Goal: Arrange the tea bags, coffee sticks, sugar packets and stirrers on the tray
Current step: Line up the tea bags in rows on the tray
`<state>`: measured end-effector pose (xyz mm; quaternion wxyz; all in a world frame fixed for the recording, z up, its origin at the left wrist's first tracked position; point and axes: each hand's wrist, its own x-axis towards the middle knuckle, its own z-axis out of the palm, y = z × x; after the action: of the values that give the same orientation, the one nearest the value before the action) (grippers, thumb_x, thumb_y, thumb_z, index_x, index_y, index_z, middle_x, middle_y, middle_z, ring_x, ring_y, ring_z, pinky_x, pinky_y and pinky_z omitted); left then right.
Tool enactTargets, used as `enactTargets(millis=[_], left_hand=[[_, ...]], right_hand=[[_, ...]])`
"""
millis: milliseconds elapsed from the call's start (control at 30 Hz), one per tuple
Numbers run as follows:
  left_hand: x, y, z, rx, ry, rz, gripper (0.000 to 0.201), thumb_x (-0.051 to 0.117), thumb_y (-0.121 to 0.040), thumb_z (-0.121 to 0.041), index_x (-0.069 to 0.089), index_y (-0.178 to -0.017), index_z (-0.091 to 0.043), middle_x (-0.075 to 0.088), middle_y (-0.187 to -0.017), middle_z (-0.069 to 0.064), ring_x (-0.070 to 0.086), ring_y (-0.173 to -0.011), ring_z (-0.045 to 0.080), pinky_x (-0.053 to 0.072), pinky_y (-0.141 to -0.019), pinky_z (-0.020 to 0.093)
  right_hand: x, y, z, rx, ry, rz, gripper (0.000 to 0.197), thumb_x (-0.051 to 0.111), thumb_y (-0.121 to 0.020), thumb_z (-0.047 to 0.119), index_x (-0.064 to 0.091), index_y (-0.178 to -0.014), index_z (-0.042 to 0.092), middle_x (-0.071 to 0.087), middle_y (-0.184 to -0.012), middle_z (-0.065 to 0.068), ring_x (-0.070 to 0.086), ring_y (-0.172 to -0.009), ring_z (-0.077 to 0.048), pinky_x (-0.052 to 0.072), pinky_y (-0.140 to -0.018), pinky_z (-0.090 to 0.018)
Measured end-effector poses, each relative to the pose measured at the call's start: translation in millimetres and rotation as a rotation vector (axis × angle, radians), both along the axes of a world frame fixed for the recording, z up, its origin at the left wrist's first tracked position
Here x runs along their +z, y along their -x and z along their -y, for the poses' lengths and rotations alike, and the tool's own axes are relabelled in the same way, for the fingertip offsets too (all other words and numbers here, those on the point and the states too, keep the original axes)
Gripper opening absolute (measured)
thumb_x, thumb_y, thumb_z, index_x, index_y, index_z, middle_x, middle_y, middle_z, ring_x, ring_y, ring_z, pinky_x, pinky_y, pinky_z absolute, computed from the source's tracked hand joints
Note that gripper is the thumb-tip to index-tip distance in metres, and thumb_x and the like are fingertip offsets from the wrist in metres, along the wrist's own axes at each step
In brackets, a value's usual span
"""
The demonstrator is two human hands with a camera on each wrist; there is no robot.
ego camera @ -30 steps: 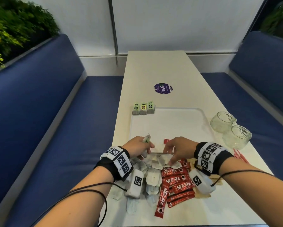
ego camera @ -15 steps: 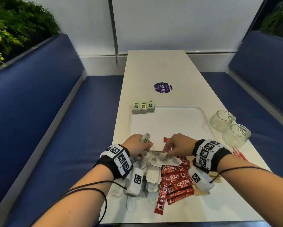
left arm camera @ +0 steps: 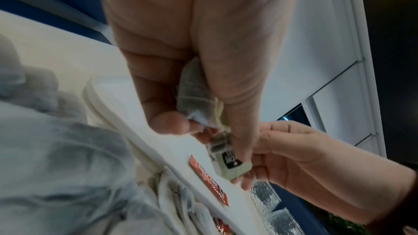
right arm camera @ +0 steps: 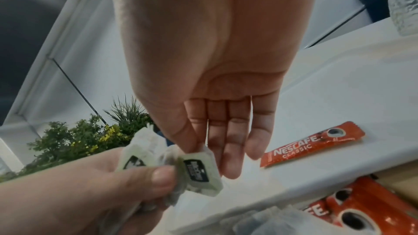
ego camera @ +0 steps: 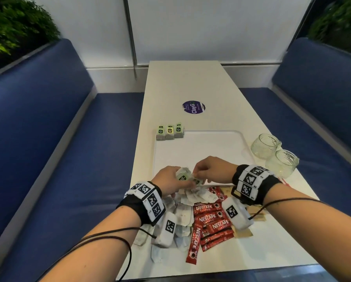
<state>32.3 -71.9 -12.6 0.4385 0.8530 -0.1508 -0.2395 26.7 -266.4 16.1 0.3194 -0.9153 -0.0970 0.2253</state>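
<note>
A long white counter [ego camera: 182, 82] runs between blue benches [ego camera: 38, 123]; the white tray [ego camera: 201, 147] carries three tea bags [ego camera: 170, 132] at its 11 o'clock corner, long axes toward 12; two glass cups [ego camera: 272, 153] at 3 o'clock; left hand [ego camera: 168, 180] grips clamped on tea bags; right hand [ego camera: 213, 169] pinches one bag's tag [right arm camera: 196, 169]; one coffee stick [right arm camera: 312, 146] lies on the tray.

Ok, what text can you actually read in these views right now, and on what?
"NESCAFE CLASSIC": red coffee sticks in the pile, and the single stick on the tray.
"ClayG": round purple sticker on the table; its small print is unreadable.
Tea bag tags: dark logo, too blurred to read.
Wristband squares: coded markers, no words.
</note>
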Motion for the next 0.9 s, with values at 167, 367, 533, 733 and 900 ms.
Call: enactTargets(millis=[167,367,533,733,900], left_hand=[[-2.1,-4.8,-0.6,0.115,0.002,-0.032,0.021,0.065,-0.09,-0.031,0.069,-0.088,-0.01,0.067,-0.074,0.001,0.058,-0.052,0.021,0.052,-0.053,0.033],[4.2,-11.7,-14.1,0.068,0.021,0.001,0.036,0.08,-0.079,-0.038,0.069,-0.104,-0.014,0.064,-0.074,0.001,0.054,-0.054,0.012,0.048,-0.048,0.024],[6.4,-3.2,3.3,-0.144,-0.147,0.052,0.033,0.08,-0.078,-0.039,0.069,-0.096,-0.014,0.066,-0.075,-0.004,0.059,-0.062,0.009,0.046,-0.048,0.019],[-0.2,-3.0,5.6,0.071,-0.023,-0.124,0.009,0.064,-0.088,-0.013,0.061,-0.086,-0.005,0.067,-0.077,0.011,0.065,-0.062,0.025,0.056,-0.05,0.03],[0.5,-5.4,3.5,0.105,0.103,-0.214,0.009,0.052,-0.096,-0.007,0.06,-0.099,-0.003,0.07,-0.085,0.013,0.066,-0.065,0.025,0.058,-0.057,0.033]], right_hand=[[-1.8,1.8,2.1,-0.027,-0.079,0.016,0.016,0.067,-0.09,0.024,0.067,-0.097,0.01,0.073,-0.083,-0.006,0.07,-0.076,-0.02,0.056,-0.072,-0.03],[8.1,1.0,3.5,0.134,0.159,0.114,0.006,0.069,-0.088,0.026,0.069,-0.09,0.02,0.063,-0.072,0.011,0.053,-0.063,0.001,0.039,-0.061,-0.018],[12.3,-1.7,-4.4,0.124,0.125,0.143,0.011,0.074,-0.083,0.03,0.072,-0.088,0.02,0.063,-0.072,0.012,0.053,-0.064,0.0,0.037,-0.06,-0.015],[-3.3,12.4,9.2,0.081,0.246,0.017,0.035,0.084,-0.069,0.039,0.067,-0.094,0.022,0.068,-0.09,0.006,0.061,-0.08,-0.01,0.045,-0.065,-0.021],[-16.5,22.2,15.2,0.174,0.398,-0.088,0.051,0.087,-0.065,0.036,0.062,-0.108,0.025,0.061,-0.106,0.007,0.056,-0.095,-0.013,0.046,-0.075,-0.026]])
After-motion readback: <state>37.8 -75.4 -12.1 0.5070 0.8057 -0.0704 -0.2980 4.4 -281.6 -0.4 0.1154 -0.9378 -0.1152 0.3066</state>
